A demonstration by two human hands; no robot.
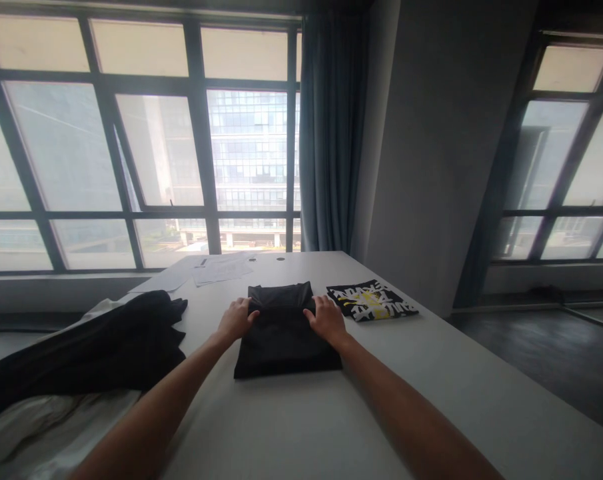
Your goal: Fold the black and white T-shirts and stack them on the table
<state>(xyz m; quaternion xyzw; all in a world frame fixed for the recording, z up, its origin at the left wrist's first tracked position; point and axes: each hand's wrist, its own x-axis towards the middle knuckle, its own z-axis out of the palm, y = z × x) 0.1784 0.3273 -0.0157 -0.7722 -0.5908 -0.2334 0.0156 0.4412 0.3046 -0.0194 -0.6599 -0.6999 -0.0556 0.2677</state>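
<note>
A folded black garment [287, 340] lies flat on the white table in front of me, a roughly rectangular shape with a shinier dark grey strip [281, 295] across its far end. My left hand [237, 319] grips its left side near that strip, with the thumb on top of the cloth. On the opposite side my right hand [327, 319] holds the matching edge, its thumb also on the cloth and pointing inward. The undersides of my fingers are hidden. Just right of my right hand rests a folded black cloth with white lettering and yellow marks [374, 300].
On the left, a loose black garment [106, 340] is heaped over white cloth [56, 427]. Paper sheets [216, 270] lie towards the back of the white table [291, 427]. Beyond stand large windows, a blue-grey curtain [331, 133] and a grey pillar [431, 153].
</note>
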